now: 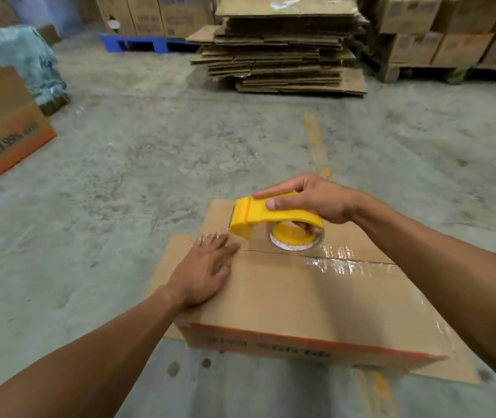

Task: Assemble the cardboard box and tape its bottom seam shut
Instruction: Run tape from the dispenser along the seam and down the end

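Right hand gripped yellow tape dispenser on box seam; left hand pressed flat, fingers spread, near-left of it.

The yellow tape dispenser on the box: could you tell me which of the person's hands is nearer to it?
Right. The right hand grips the yellow tape dispenser from above, over the box's seam. The left hand lies flat on the cardboard just beside the dispenser's front end.

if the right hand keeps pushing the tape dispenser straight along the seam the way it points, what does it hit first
Probably the left hand, pressed flat on the cardboard box just ahead of the tape dispenser held by the right hand; depth is uncertain.
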### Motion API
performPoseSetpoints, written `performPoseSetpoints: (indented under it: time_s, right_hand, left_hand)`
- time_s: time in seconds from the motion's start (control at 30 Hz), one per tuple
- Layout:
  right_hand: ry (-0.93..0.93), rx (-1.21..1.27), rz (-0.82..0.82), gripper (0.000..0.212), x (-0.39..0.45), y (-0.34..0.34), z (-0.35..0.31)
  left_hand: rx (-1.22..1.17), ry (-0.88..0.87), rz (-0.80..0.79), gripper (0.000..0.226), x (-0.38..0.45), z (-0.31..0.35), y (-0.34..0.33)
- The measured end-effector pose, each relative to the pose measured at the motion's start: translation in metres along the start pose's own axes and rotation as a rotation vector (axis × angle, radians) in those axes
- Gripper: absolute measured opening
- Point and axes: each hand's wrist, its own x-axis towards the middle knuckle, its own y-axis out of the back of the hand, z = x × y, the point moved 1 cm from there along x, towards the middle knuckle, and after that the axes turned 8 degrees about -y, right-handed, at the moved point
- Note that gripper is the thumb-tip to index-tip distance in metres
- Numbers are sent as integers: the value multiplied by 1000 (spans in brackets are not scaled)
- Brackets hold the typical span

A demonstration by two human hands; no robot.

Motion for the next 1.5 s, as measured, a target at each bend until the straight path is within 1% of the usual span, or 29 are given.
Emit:
performPoseSetpoints:
  time_s: [0.07, 0.13, 0.17, 0.23, 0.27, 0.3, 0.37, 0.4, 0.43, 0.47, 0.53, 0.63, 0.73, 0.8, 0.87, 0.93, 1.07, 1.13, 1.27, 1.43, 1.5]
  right_hand:
    - [-37, -8, 47, 29, 14, 8, 20]
    - [-62, -14, 38, 31, 15, 4, 49]
    - [-73, 26, 38, 35, 14, 3, 62]
    - [-116, 180, 52, 39, 7, 8, 75]
    - [-139, 242, 34, 40, 4, 13, 79]
    - [-155, 279, 3, 44, 2, 18, 81]
    - [-149, 316, -64, 57, 0, 22, 84]
    - [-144, 325, -84, 62, 1, 23, 86]
    - [-145, 336, -92, 65, 2, 24, 87]
    - [-150, 354, -97, 67, 3, 26, 90]
    - [-160, 420, -94, 73, 3, 32, 95]
    - [-179, 507, -48, 84, -1, 41, 105]
    - [-172, 641, 32, 88, -4, 47, 121]
    - [-160, 744, 58, 82, -4, 50, 130]
    - [-137, 817, 43, 72, -5, 52, 133]
    - [-108, 867, 29, 67, -6, 55, 133]
    - [-49, 856, 6, 63, -9, 62, 123]
    - [-27, 819, -5, 62, -10, 66, 118]
    - [-10, 783, -18, 62, -14, 74, 108]
    - [-7, 761, -20, 64, -23, 78, 100]
    - [-16, 740, -12, 65, -27, 78, 97]
  left_hand:
    - [-54, 30, 16, 61, 4, 2, -1]
    - [-128, 66, 57, 50, 11, 8, 5]
    - [-143, 72, 94, 45, 17, 12, 9]
    - [-108, 76, 179, 44, 28, 23, 14]
    - [-121, 122, 203, 44, 35, 29, 16]
    - [-210, 196, 213, 42, 42, 35, 18]
    - [-617, 395, 155, 42, 58, 50, 22]
    - [-825, 505, 88, 46, 65, 58, 22]
    - [-978, 603, 8, 49, 70, 66, 23]
    - [-1083, 677, -65, 50, 73, 72, 23]
    - [-1230, 761, -138, 44, 77, 78, 22]
    - [-1369, 822, -136, 33, 82, 79, 22]
    - [-1454, 871, -127, 28, 83, 81, 25]
    - [-1521, 883, -136, 28, 84, 83, 26]
    - [-1575, 877, -172, 31, 86, 87, 27]
    - [-1616, 858, -202, 38, 88, 92, 29]
    - [-1652, 792, -240, 54, 94, 102, 35]
    - [-1655, 757, -247, 58, 97, 107, 40]
    - [-1659, 702, -246, 52, 101, 119, 53]
    - [-1650, 686, -195, 25, 99, 128, 61]
    - [-1656, 687, -171, 19, 98, 130, 65]
